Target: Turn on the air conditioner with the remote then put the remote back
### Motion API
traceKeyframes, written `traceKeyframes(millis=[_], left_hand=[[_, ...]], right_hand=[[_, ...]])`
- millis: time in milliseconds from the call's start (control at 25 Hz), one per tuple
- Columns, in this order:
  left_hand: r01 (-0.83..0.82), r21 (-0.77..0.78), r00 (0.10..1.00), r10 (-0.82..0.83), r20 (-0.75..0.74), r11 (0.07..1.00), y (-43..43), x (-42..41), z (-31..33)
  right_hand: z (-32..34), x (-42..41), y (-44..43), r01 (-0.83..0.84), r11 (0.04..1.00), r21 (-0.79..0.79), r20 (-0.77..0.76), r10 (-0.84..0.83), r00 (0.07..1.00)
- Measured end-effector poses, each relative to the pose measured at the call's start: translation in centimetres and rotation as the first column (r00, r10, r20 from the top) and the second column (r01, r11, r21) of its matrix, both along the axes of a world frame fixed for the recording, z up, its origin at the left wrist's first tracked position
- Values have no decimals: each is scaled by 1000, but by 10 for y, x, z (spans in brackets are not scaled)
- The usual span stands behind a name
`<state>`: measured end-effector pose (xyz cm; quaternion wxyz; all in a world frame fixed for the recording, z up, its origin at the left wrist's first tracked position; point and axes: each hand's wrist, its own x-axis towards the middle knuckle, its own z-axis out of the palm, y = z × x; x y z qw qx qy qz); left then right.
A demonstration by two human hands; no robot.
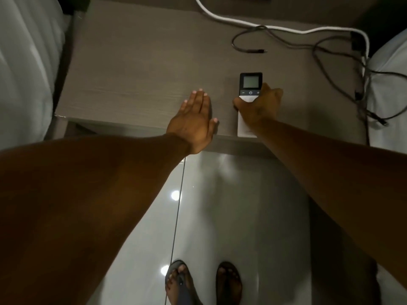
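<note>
The air conditioner remote [250, 84] is white with a black top that carries a small blank screen and a power button. It lies lengthwise near the front edge of a grey-brown bedside table [136, 69]. My right hand [262, 106] covers its middle, fingers wrapped round its sides; its white lower end shows under my wrist. My left hand [195, 122] is flat and open, fingers together, over the table's front edge to the left of the remote and apart from it. The air conditioner itself is out of sight.
A white cable [220, 18] and thin dark cables [248, 48] trail over the back and right of the table. White bedding [24, 69] lies at the left, a white pillow [389, 84] at the right. My sandalled feet [204, 282] stand on glossy floor tiles.
</note>
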<state>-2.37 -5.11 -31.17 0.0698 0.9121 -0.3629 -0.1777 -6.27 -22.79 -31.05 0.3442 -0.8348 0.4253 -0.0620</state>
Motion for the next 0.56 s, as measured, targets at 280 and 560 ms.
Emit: traceKeyframes(millis=[280, 560], left_hand=[[2, 17, 1000, -2, 10, 1000, 1, 12, -4], [-17, 9, 1000, 17, -23, 1000, -1, 10, 19]], right_hand=[[-22, 3, -9, -30, 995, -99, -16, 28, 999], [-5, 0, -7, -90, 985, -146, -210, 58, 976]])
